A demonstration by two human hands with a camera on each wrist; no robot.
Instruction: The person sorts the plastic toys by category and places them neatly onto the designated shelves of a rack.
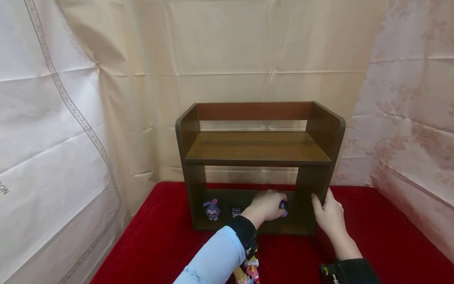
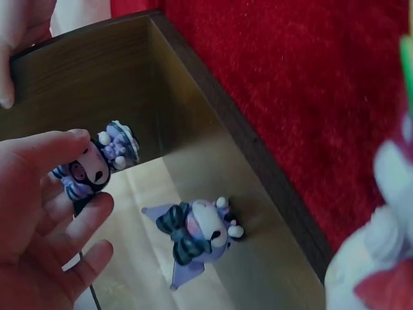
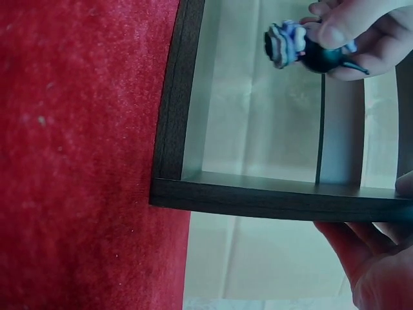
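My left hand (image 1: 267, 205) pinches a small purple-and-black toy figurine (image 2: 90, 168) by its head, between thumb and fingers. It holds the figurine inside the lower compartment of a brown wooden shelf (image 1: 259, 148), toward the right side. Behind that hand, a second figurine with a dark striped bow (image 2: 206, 226) stands on the lower board. Farther left on the same board is a purple rabbit-eared figurine (image 1: 212, 210). My right hand (image 1: 330, 215) grips the shelf's right side panel (image 3: 258, 199), thumb at the inner side and fingers outside.
More colourful figurines (image 1: 251, 270) lie on the red cloth (image 1: 142, 240) in front of the shelf, partly hidden by the left sleeve. Beige fabric (image 1: 269, 51) hangs behind, with pale sheets at both sides. The upper board (image 1: 259, 146) is above the left hand.
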